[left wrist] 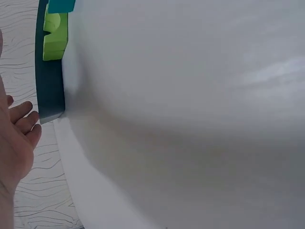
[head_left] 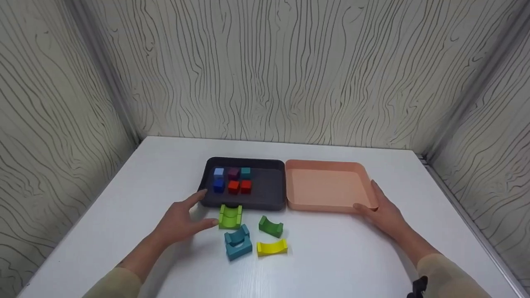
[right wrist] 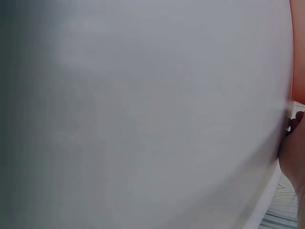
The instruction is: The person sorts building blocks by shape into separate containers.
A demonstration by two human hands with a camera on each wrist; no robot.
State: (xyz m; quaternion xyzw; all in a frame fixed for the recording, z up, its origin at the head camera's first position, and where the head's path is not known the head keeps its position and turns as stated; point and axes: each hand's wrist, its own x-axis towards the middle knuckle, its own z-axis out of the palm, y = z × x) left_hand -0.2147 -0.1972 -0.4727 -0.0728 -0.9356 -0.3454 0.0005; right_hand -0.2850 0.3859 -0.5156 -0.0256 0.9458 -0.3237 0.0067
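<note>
My left hand (head_left: pixel 176 221) is spread beside the dark tray (head_left: pixel 269 205), its index fingertip at the tray's left front corner and its thumb close to a lime-green notched block (head_left: pixel 230 223). In the left wrist view, the fingers (left wrist: pixel 26 125) are loosely bent near the tray's end. Inside the dark tray, two rows of small cubes include a blue cube (head_left: pixel 219 186) and a red cube (head_left: pixel 234 187). At the salmon-pink tray (head_left: pixel 327 188), my right hand (head_left: pixel 387 215) holds the right front corner, thumb on the front rim and fingers along the side.
In front of the dark tray lie teal curved blocks (head_left: pixel 239 250), a green curved block (head_left: pixel 271 227) and a yellow curved block (head_left: pixel 272 248). Both trays stand side by side on the white table (head_left: pixel 323 256). Wood-patterned walls (head_left: pixel 265 74) enclose the back and sides.
</note>
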